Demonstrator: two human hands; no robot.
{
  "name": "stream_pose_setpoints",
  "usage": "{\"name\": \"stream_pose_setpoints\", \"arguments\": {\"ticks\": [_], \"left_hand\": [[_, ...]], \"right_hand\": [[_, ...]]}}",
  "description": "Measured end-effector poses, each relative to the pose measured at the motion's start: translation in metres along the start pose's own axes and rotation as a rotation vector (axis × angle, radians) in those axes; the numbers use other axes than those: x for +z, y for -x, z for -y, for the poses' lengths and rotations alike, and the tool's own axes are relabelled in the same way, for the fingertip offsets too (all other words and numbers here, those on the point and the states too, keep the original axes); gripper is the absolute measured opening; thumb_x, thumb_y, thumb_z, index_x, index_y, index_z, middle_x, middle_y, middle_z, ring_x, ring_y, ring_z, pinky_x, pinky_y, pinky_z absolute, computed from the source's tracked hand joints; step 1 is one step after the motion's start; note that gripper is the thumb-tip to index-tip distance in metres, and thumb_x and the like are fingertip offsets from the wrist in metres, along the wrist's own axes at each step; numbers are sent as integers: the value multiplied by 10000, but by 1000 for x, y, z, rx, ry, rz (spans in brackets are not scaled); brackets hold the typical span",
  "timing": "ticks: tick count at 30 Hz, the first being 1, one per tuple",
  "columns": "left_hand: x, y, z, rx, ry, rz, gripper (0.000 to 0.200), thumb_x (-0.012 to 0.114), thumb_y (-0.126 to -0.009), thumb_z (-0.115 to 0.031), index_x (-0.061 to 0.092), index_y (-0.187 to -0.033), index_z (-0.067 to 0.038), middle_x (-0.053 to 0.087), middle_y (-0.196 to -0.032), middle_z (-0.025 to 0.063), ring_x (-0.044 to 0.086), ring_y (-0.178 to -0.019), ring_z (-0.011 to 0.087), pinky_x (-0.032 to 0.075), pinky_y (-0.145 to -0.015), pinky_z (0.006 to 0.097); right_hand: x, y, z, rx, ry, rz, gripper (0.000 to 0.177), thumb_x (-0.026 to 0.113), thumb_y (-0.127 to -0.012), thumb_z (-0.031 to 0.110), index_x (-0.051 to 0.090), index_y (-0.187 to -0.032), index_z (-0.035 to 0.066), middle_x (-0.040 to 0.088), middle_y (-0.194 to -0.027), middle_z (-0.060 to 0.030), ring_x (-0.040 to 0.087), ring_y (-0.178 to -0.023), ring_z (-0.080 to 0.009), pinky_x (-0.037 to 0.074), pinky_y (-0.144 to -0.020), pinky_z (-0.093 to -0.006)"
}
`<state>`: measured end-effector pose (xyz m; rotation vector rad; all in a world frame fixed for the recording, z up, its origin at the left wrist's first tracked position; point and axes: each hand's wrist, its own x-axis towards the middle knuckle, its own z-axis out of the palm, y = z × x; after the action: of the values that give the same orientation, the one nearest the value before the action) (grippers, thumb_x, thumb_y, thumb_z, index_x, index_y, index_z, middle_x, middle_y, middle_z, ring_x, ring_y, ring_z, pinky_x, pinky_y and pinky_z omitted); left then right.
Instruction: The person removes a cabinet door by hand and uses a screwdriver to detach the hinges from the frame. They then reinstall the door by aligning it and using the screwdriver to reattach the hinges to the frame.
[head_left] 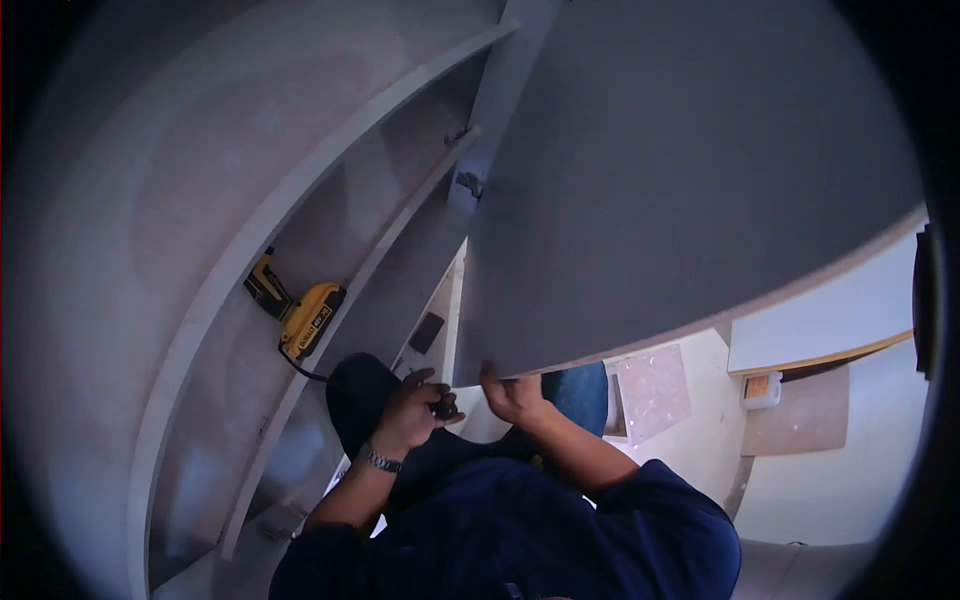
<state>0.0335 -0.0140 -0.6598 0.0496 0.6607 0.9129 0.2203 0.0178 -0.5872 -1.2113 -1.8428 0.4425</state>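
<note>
A large grey cabinet door (690, 180) stands swung out from the cabinet frame, a metal hinge (469, 184) showing near its upper left. My right hand (512, 396) grips the door's lower edge near its corner, fingers partly hidden behind the panel. Just left of that corner, my left hand (410, 412), with a watch on the wrist, is curled around a small dark rounded object (444, 408) whose kind I cannot make out. On a cabinet shelf to the left lies a yellow and black DeWalt power tool (308, 318), away from both hands.
Curved-looking shelf edges (215, 260) run along the left. A small dark rectangular item (427, 333) is beyond my left hand. At right are a white bottle (762, 391), a brownish board (800, 415) and a pale sheet (655, 393) on the floor.
</note>
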Motion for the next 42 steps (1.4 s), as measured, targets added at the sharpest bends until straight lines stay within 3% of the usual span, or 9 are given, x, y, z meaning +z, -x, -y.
{"name": "stream_pose_setpoints", "arguments": {"ticks": [5, 10, 13, 19, 25, 31, 37, 40, 42], "left_hand": [[17, -38, -2, -42, -65, 14, 457, 545, -862, -27, 379, -1263, -170, 614, -997, 128, 633, -924, 290, 501, -846, 594], [15, -65, 10, -30, -148, -75, 401, 574, -865, -49, 423, -1235, -86, 595, -995, 113, 630, -884, 238, 534, -700, 407], [-6, -78, 14, 101, -441, 44, 275, 590, -849, -54, 500, -1108, -51, 609, -964, 100, 628, -854, 200, 519, -658, 361], [-9, -97, -3, 68, -308, -71, 132, 608, -834, -67, 535, -944, -52, 630, -903, 76, 624, -800, 165, 482, -600, 305], [11, -106, -6, 178, -362, -138, 217, 584, -868, -80, 543, -1081, -65, 608, -850, 57, 615, -799, 182, 480, -608, 316], [48, -111, -24, 102, -324, -187, 227, 596, -907, -180, 547, -1116, -106, 580, -821, 32, 544, -656, 127, 452, -552, 286], [83, -122, -37, 266, -676, -325, 253, 623, -898, -247, 571, -1097, -101, 563, -774, 6, 459, -559, 80, 398, -475, 262], [92, -151, -46, 360, -1032, -382, 299, 645, -874, -279, 593, -1078, -67, 592, -794, 29, 512, -610, 109, 455, -540, 291], [83, -188, -58, 672, -1505, -459, 356, 680, -828, -289, 607, -1058, -27, 645, -855, 103, 601, -710, 201, 500, -663, 333]], "right_hand": [[-45, 12, -22, 74, 121, 117, 125, 585, -792, 77, 620, -896, 18, 616, -815, -177, 587, -783, -385, 444, -705, -468], [-85, 27, -43, 273, 319, 233, 186, 631, -794, 139, 639, -947, 33, 648, -911, -168, 609, -834, -363, 464, -746, -442], [-109, 37, -60, 376, 247, 70, 229, 659, -798, 141, 639, -994, 24, 654, -966, -153, 621, -883, -320, 474, -806, -400], [-152, 42, -103, 478, -152, -371, 280, 714, -798, 70, 609, -1034, -37, 637, -1043, -128, 593, -975, -215, 443, -899, -341], [-202, 5, -128, 481, -124, -496, 289, 653, -868, 43, 562, -1124, -57, 609, -1097, -105, 559, -1010, -177, 420, -919, -306], [-271, -82, -127, 115, 34, -831, 333, 605, -931, 202, 553, -1138, -54, 599, -1037, -90, 549, -935, -150, 441, -843, -284], [-327, -150, -157, 146, -152, -965, 430, 579, -945, 378, 579, -1033, -44, 601, -892, -42, 529, -807, -123, 440, -726, -269], [-333, -170, -183, 105, -23, -1057, 461, 605, -922, 400, 587, -1017, -52, 633, -942, -92, 561, -850, -157, 452, -779, -292], [-335, -174, -186, 135, -32, -1060, 462, 606, -921, 390, 583, -1027, -60, 641, -986, -119, 574, -896, -181, 454, -818, -312]]}}
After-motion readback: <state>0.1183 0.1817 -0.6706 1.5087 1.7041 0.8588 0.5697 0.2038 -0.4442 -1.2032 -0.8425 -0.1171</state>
